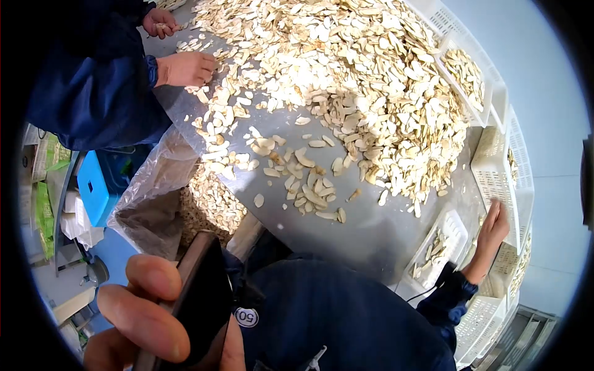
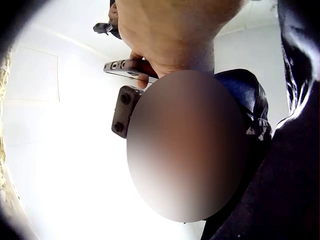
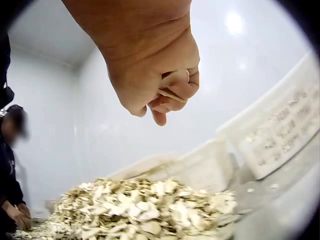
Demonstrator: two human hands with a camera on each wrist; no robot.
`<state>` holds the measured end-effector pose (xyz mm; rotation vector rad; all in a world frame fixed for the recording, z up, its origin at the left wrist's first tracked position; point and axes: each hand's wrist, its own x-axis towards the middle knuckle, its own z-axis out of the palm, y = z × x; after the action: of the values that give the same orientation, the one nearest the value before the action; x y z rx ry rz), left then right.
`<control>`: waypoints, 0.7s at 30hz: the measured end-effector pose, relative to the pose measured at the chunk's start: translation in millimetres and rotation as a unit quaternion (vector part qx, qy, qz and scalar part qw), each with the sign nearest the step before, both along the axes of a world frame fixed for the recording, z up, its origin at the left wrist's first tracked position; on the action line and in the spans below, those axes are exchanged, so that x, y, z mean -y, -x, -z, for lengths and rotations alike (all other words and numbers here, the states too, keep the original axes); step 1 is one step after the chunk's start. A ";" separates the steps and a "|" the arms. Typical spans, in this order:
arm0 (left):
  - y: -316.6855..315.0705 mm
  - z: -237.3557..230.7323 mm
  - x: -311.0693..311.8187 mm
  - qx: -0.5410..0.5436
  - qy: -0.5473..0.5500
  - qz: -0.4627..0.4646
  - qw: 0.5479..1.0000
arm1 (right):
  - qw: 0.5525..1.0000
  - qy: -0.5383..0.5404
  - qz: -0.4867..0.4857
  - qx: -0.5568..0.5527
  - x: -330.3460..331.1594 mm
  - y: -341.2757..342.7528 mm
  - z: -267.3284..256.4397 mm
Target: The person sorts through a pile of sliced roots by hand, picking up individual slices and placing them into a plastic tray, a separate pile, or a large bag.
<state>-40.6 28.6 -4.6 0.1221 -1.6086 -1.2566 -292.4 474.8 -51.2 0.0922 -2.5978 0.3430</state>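
Observation:
Close to the head camera, my left hand [image 1: 142,306] grips a dark phone [image 1: 201,297], fingers along one edge and the thumb on the other. The left wrist view shows the end of that phone [image 2: 127,66] sticking out beyond the hand. My right hand [image 1: 493,227] is out at the right, over the white perforated baskets [image 1: 492,170]. In the right wrist view its fingers are curled, and the thin edge of a pale slice [image 3: 172,95] shows between them. A large heap of pale dried slices [image 1: 371,80] covers the metal table [image 1: 346,241].
Another person's hands [image 1: 185,69] work among slices at the upper left. A plastic-lined bag [image 1: 158,185] of small pieces stands by the table's near edge. A small white basket [image 1: 455,232] with some slices lies near my right arm. A blue stool [image 1: 99,188] is at the left.

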 end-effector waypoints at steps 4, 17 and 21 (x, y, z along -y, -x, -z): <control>-11.0 -13.4 -10.4 0.078 -0.039 -0.006 0.996 | 0.971 -0.076 0.130 0.187 -64.6 -34.2 46.5; -26.3 -24.3 -29.5 0.137 -0.106 -0.025 0.985 | 0.883 0.067 -0.350 0.305 206.8 -93.7 113.5; -26.7 -17.8 -22.3 0.117 -0.084 -0.032 0.989 | 0.880 0.049 -0.363 0.303 235.9 -100.6 137.1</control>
<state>-13.9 51.0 13.2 0.4381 -1.6806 -1.3667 -191.8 238.9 -188.3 1.1047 -3.0462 0.8837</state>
